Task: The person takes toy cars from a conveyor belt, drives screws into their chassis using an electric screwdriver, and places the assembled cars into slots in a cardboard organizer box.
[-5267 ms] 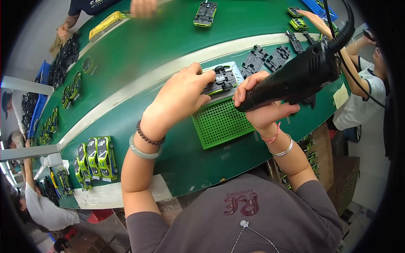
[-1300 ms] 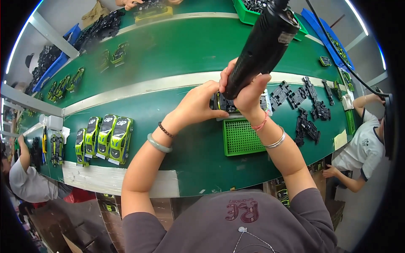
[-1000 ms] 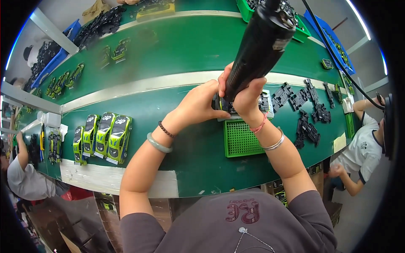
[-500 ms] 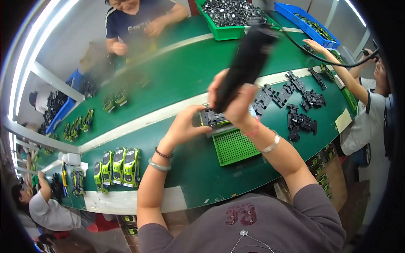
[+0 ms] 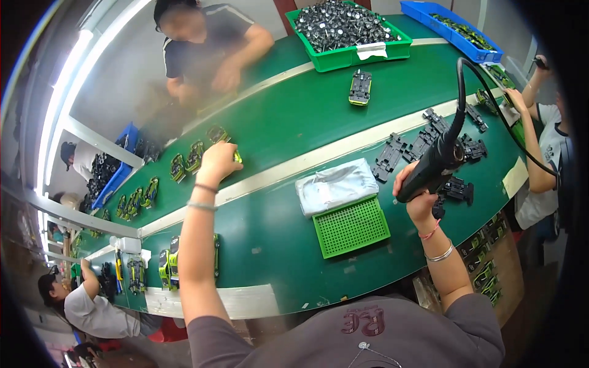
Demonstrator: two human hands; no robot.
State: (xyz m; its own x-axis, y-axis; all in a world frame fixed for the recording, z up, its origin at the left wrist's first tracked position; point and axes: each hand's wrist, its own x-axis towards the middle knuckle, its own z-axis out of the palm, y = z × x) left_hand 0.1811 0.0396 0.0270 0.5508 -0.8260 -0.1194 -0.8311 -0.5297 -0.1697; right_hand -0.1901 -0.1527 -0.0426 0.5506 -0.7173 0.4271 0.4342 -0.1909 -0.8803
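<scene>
My left hand [image 5: 219, 162] reaches over the green belt, its fingers closed around a green toy car [image 5: 238, 157] that is mostly hidden by the hand. Several like toy cars [image 5: 194, 155] stand on the belt just left of and beyond it. In my right hand [image 5: 419, 201] is a black electric screwdriver [image 5: 433, 167], raised over the right side of the table, its cable curving up and away to the right. Between my hands lie a plastic-wrapped pad [image 5: 337, 185] and a green perforated tray [image 5: 351, 227]. Black toy car chassis [image 5: 391, 156] are spread beyond and beneath the screwdriver.
A pale strip [image 5: 276, 173] divides belt and table. An upturned toy car [image 5: 360, 88] sits on the belt, near a green bin [image 5: 331, 59] of small black-and-silver parts. A blue bin [image 5: 454, 32] stands far right. More toy cars [image 5: 174, 257] stand by my left forearm. Co-workers sit around.
My left hand has moved from the pad to the belt at the far left, with the toy car. My right hand has swung the screwdriver right and down, away from the pad.
</scene>
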